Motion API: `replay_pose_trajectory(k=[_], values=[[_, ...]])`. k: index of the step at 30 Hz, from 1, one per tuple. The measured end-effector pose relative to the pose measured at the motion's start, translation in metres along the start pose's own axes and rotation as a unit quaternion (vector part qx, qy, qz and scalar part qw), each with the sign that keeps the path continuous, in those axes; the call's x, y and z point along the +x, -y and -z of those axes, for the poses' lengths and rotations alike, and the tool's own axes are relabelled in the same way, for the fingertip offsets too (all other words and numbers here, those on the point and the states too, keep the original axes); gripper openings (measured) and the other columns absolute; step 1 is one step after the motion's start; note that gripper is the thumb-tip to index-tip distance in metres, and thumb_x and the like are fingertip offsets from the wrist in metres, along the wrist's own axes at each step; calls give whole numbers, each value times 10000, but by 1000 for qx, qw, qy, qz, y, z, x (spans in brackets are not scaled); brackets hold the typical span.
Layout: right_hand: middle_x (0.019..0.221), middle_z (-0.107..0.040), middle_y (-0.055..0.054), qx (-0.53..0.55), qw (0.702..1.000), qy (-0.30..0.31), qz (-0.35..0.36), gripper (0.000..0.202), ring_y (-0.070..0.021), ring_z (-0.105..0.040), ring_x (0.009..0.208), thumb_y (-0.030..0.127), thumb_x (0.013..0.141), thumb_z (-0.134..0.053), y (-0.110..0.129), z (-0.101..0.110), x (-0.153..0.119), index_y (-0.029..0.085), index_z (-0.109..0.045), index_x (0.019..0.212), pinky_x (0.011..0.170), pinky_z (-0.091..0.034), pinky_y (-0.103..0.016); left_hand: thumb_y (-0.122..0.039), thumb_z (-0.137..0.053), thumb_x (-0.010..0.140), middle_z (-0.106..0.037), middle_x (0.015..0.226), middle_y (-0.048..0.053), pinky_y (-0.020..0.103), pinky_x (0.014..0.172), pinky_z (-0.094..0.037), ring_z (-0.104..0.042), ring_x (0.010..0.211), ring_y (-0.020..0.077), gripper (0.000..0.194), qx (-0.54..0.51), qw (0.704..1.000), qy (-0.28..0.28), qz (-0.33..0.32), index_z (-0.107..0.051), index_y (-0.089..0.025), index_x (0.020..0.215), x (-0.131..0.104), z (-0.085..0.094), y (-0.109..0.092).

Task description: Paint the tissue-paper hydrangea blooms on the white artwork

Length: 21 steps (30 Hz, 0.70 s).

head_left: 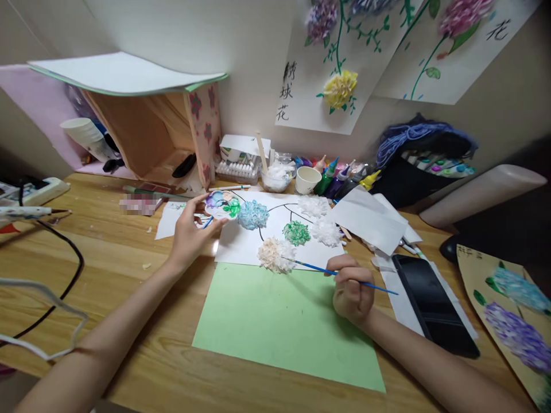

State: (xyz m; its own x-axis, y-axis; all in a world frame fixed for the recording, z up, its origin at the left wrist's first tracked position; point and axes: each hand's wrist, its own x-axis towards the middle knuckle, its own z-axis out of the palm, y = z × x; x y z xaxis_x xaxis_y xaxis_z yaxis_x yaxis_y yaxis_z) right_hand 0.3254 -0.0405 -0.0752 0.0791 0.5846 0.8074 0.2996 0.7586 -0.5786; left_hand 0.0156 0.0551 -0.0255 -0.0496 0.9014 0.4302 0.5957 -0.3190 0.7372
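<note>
My right hand (353, 287) is closed around a thin blue paintbrush (316, 268). The brush tip meets a raised flower (275, 255) that is partly peach and partly white. In my left hand (191, 226) is a small round paint palette (222, 205) with purple, peach and green smears, pinched at its edges. Beside the palette sits a light blue flower (253, 214) on the white paper (232, 246). A green flower (296, 233) and white flowers (326, 232) lie to the right, joined by dark drawn stems.
Green paper (288, 327) lies under the white sheet. Paint bottles (331, 178), a paper cup (307, 180) and a plastic bowl (278, 179) stand behind. A black phone (433, 304) lies at right, cables (73, 275) at left. Flower pictures (331, 69) hang on the wall.
</note>
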Motion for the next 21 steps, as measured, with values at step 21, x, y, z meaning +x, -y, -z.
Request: replay_pose_trajectory(k=[21], values=[[729, -577, -11, 174, 928, -142, -298, 208, -121, -534, 599, 370, 844, -583, -18, -7, 22, 203, -557, 722, 525, -431, -250, -429, -792, 568, -640, 1021, 88, 354, 803, -484, -587, 939, 226, 702, -64, 979, 10, 191, -561, -163, 1175, -25, 84, 61]])
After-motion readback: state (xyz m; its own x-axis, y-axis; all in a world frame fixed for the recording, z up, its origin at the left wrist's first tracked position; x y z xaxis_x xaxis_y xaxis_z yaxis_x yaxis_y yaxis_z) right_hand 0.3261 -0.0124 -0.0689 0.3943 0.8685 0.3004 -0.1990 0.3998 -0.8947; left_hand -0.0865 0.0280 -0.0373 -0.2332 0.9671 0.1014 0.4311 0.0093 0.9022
